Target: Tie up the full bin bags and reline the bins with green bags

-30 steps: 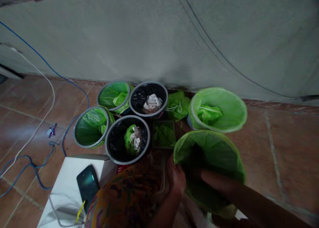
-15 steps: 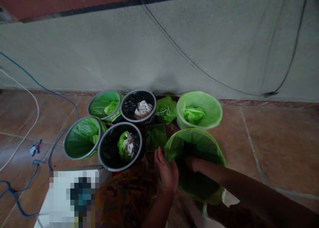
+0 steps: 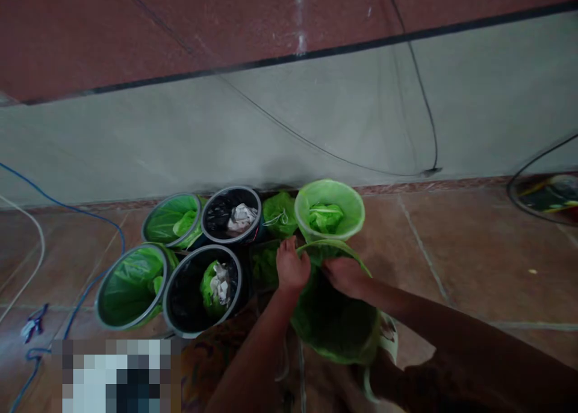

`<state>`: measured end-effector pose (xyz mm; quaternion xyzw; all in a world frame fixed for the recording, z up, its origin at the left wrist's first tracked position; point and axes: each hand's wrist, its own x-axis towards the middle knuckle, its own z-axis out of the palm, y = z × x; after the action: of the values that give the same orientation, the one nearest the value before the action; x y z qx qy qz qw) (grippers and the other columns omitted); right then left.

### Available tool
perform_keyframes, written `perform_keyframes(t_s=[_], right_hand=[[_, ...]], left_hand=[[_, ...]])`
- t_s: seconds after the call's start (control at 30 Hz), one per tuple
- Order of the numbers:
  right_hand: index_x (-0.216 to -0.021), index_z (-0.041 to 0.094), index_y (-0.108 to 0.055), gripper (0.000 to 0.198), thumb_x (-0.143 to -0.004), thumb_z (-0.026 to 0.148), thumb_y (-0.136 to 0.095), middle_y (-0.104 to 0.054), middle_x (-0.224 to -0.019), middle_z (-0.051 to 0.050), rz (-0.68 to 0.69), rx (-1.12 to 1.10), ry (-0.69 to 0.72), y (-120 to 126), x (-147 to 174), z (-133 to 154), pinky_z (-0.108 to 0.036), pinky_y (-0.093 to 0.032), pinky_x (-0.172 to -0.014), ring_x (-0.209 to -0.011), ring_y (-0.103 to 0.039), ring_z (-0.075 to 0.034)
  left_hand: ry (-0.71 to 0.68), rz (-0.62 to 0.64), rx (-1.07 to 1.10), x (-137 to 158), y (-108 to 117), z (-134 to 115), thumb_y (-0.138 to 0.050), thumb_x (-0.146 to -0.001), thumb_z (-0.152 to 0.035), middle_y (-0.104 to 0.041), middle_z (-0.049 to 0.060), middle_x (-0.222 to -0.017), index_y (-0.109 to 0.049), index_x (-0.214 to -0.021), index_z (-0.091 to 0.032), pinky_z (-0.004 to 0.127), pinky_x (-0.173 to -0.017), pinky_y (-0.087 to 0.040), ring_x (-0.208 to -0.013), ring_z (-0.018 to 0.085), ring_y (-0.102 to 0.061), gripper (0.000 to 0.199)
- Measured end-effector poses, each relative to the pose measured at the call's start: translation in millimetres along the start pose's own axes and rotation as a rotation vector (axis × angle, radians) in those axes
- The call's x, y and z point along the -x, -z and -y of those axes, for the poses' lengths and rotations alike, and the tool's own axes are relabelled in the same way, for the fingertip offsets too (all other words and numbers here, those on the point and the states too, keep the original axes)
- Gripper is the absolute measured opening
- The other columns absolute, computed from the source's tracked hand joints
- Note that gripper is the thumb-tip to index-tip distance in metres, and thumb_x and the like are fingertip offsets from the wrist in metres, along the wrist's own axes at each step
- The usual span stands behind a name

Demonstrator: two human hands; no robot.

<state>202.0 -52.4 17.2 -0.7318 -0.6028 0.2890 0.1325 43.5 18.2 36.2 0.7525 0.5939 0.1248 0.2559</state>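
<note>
A bin with a green plastic liner [image 3: 343, 341] stands in front of me, its inside dark. My left hand [image 3: 292, 267] is closed over the left far part of its rim, fingers outside and thumb towards the inside. Inside the same bin, close to the far wall of the liner, is my right hand [image 3: 347, 276], back of the hand upward. Its fingertips are lost in shadow, so whether they pinch the liner cannot be seen. Just left of my left hand lies a small dark container with green plastic [image 3: 264, 265] in it.
Behind stands a light green-lined bin [image 3: 356, 223]. To the left are two black-lined bins [image 3: 241, 280] and two green-lined bins [image 3: 102, 307], with crumpled bags inside. A tied green bag [image 3: 277, 211] sits by the wall. Blue cable [image 3: 81, 307] crosses the floor.
My left hand has moved from beside the bin onto its rim. The right hand has come up from deep in the bin towards the far wall. The view has shifted right and up.
</note>
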Motion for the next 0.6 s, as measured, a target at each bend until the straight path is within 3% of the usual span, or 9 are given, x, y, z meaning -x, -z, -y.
perform_keyframes(t_s=[0.1,0.2,0.37,0.6], right_hand=[[-0.097,0.019,-0.074,0.021,-0.094,0.025,-0.054,-0.074,-0.087,-0.010,-0.091,0.068,-0.122,32.0,-13.8,-34.3,-0.029,-0.041,-0.067,-0.074,-0.065,-0.020],[-0.107,0.016,-0.074,0.027,-0.091,0.034,-0.062,-0.075,-0.095,-0.012,-0.114,-0.001,-0.269,43.2,-19.3,-65.6,-0.029,-0.043,-0.066,-0.079,-0.066,-0.021],[-0.085,0.018,-0.074,0.012,-0.083,0.023,-0.064,-0.076,-0.085,-0.007,-0.082,-0.139,-0.270,17.0,-13.1,-83.7,-0.027,-0.045,-0.069,-0.079,-0.068,-0.020],[-0.075,0.021,-0.071,0.021,-0.081,0.029,-0.052,-0.072,-0.075,-0.004,-0.332,-0.281,-0.157,-16.4,5.6,-89.0,-0.027,-0.045,-0.067,-0.069,-0.065,-0.018]], left_hand=[[-0.053,0.110,-0.121,-34.6,3.6,-10.2,-0.052,-0.094,-0.017,-0.069,0.014,-0.132,-0.062,-0.133,-0.015,0.037,-0.113,-0.043,-0.126,0.025,-0.061,0.040],[-0.143,0.236,-0.262,-50.2,0.7,-10.2,-0.053,-0.094,-0.017,-0.073,0.012,-0.122,-0.068,-0.121,-0.016,0.032,-0.106,-0.047,-0.117,0.023,-0.065,0.030],[-0.237,0.358,-0.390,-49.9,-2.8,1.2,-0.056,-0.090,-0.011,-0.075,0.008,-0.112,-0.072,-0.105,-0.021,0.030,-0.095,-0.048,-0.107,0.022,-0.069,0.024],[-0.250,0.305,-0.360,-46.4,1.0,14.4,-0.055,-0.091,-0.015,-0.074,0.005,-0.107,-0.071,-0.100,-0.022,0.032,-0.097,-0.045,-0.105,0.021,-0.067,0.020]])
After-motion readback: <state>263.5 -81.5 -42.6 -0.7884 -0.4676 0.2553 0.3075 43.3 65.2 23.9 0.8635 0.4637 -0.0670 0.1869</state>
